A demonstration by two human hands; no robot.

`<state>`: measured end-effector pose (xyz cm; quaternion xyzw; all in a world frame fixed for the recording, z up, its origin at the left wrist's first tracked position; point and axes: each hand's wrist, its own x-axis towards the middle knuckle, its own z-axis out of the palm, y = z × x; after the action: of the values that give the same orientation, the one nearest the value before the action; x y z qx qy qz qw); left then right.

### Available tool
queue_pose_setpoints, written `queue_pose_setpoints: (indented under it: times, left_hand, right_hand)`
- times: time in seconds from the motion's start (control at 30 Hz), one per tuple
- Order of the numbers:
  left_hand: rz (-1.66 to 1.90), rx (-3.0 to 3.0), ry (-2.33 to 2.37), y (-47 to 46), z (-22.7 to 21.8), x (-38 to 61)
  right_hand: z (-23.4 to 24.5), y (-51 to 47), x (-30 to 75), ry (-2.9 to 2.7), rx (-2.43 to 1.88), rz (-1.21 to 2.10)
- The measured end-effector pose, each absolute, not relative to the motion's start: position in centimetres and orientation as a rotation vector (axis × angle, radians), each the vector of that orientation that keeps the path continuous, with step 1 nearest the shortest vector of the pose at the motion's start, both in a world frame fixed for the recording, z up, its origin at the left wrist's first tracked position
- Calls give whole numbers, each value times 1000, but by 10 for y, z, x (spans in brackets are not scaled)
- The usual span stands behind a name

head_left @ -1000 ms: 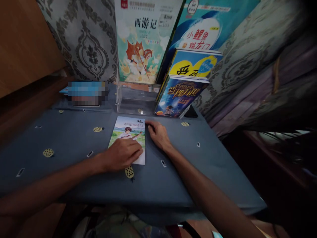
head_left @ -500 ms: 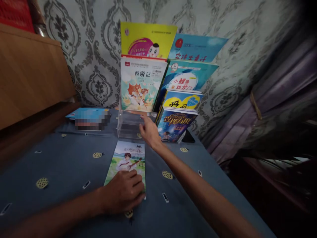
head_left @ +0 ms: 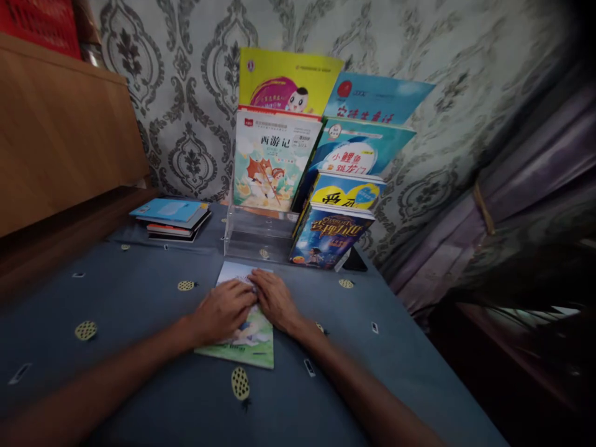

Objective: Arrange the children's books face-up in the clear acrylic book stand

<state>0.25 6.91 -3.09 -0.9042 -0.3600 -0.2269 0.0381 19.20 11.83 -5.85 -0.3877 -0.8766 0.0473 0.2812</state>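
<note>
Clock centred on the booklet, 12 pointing away from the person. Booklet: lying flat on the blue tablecloth, between the person's arms; pale top, green grass along the bottom. Most of the cover art sits under the hands.

Left hand: on the booklet's 9 o'clock side, palm down, knuckles up, fingers lightly bent across the cover; forearm comes in from 8. Right hand: on the 3 o'clock side, fingers reaching over the upper cover towards 11; forearm from 4. Fingers of both meet mid-cover. Neither is clenched. Can't tell whether any fingertips pinch the cover.

Printed pineapple on the cloth at 6, just beside the lower edge.

Clear display stand at 12, near, apart from the booklet. Left column: white-and-teal book in front, yellow-green book behind. Right column, front to back: dark blue book, yellow-and-blue book, teal book, sky-blue book.

Dark flat object at 2, beside the dark blue book; too dim to identify.

Book stack between 10 and 11, light blue on top. Wooden cabinet past it at 10. Tied curtain far out at 2. Patterned wall covering behind everything.
</note>
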Motion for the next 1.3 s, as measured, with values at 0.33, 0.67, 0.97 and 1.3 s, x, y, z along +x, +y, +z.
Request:
queue_pose_setpoints:
  times: [0.33,0.67,0.97,1.3]
  left_hand:
    - [-624,-2654,-1392,90,-47,-17]
    - [-334,-2790,-1416,104,-39,-27]
    - [-268,-2774,-1351,78,-37,-6]
    - [-198,-2855,-1127,76,-30,-8]
  right_hand:
    - [-63,135,217,-2253,-1263,228]
    - [-39,112,214,-2039,-1209,620]
    - [-34,104,211,-2078,-1088,759]
    - [-33,106,214,-2042,-1105,765]
